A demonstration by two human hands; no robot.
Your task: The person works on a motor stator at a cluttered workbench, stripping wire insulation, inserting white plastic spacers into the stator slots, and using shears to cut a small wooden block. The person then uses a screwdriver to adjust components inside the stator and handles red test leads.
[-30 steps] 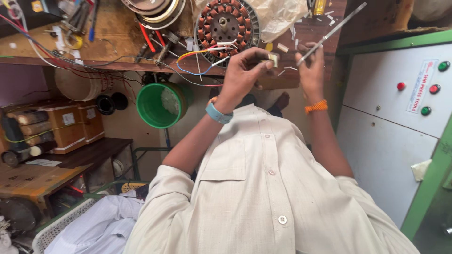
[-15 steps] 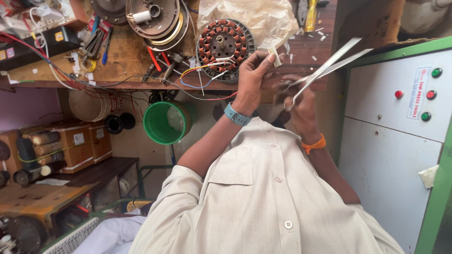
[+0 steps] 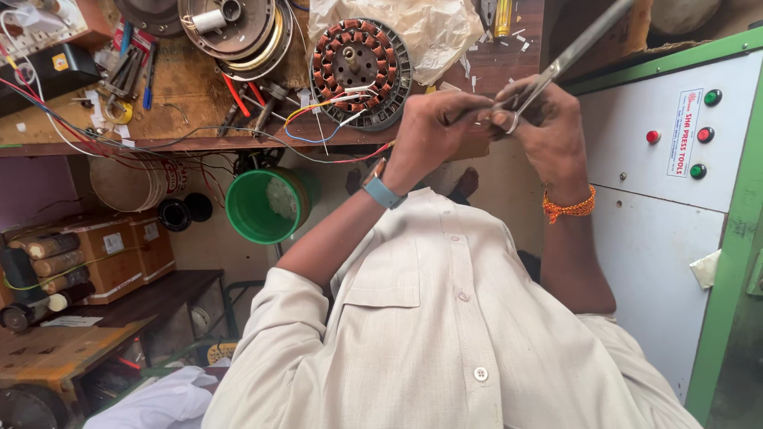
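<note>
Upper centre of frame: left hand [image 3: 433, 131] and right hand [image 3: 548, 131] meet, fingers of both closed on long steel scissors [image 3: 568, 56] angled to upper right. Upper centre-left: round copper-wound motor stator [image 3: 359, 73] with coloured wires on wooden worktop [image 3: 187, 95]. Below worktop: green plastic bucket [image 3: 262, 208].

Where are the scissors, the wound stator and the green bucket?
scissors [image 3: 556, 67], head view, on the shiny blades above the hands.
wound stator [image 3: 359, 71], head view, on its copper coils.
green bucket [image 3: 248, 213], head view, on its rim.
</note>
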